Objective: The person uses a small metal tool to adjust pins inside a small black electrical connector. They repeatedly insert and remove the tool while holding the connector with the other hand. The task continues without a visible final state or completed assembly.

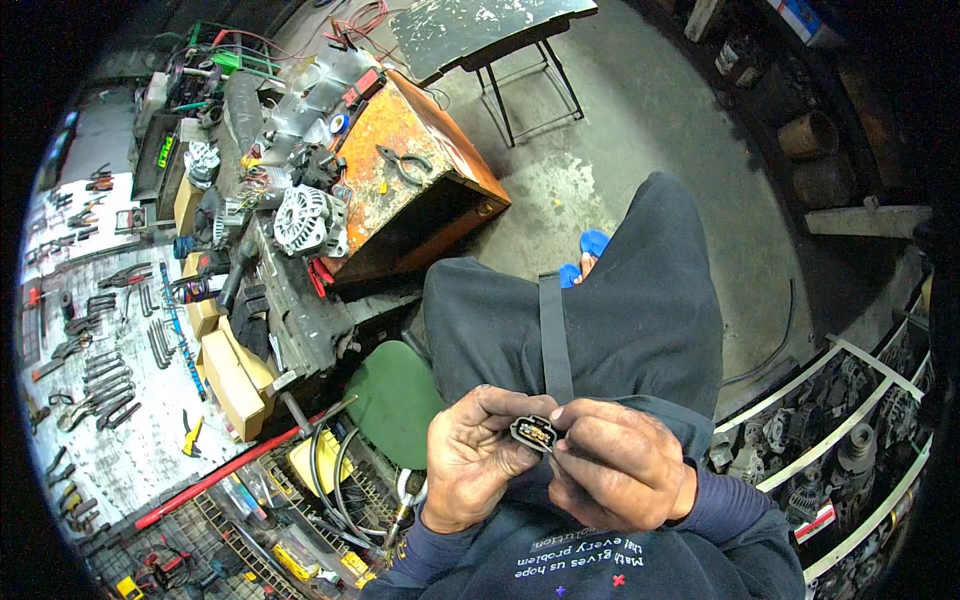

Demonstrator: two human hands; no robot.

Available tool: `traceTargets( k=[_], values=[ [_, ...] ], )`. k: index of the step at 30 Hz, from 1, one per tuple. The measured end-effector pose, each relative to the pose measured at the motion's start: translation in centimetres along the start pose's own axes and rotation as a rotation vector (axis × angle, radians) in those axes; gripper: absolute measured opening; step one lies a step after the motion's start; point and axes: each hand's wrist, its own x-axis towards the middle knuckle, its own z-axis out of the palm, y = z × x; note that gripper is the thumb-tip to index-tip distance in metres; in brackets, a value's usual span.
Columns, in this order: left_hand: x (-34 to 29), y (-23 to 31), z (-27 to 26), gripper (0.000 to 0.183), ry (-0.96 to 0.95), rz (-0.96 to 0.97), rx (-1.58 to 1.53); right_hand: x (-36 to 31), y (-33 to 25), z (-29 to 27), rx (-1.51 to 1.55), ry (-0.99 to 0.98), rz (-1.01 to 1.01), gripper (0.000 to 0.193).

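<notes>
A small black electrical connector [533,434] with metal contacts in its oval opening is held above my lap. My left hand [472,458] grips it between thumb and fingers, its open face turned upward. At the connector's right edge, my right hand [622,462] is closed, with thumb and fingers pinched together. A thin pale sliver shows by those fingertips, too small to name. Whatever the right fingers hold is mostly hidden by them.
To the left, a cluttered bench holds an alternator [310,221]. Pliers [403,164] lie on a rusty orange metal box [440,125]. Hand tools hang on a white board [150,385]. A green round stool seat [395,400] is near my left arm; parts fill a rack [830,425] at right.
</notes>
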Motion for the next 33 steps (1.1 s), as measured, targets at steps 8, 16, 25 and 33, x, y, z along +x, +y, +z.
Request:
traceTargets(
  k=[8,16,25,33],
  values=[
    [0.1,-0.1,0.3,0.041,0.015,-0.021,-0.035,-0.1,-0.1,-0.1,-0.025,-0.020,-0.004,0.031],
    [0.3,-0.1,-0.3,0.042,-0.018,-0.040,-0.016,-0.2,0.2,0.4,-0.003,0.006,0.005,0.031],
    [0.3,0.3,0.0,0.043,0.000,0.001,0.052,0.8,0.0,-0.6,0.036,-0.037,0.053,0.031],
    [0.0,0.8,0.2,0.042,0.016,0.007,0.116,1.1,-0.1,-0.4,0.043,-0.029,0.069,0.030]
  ],
)
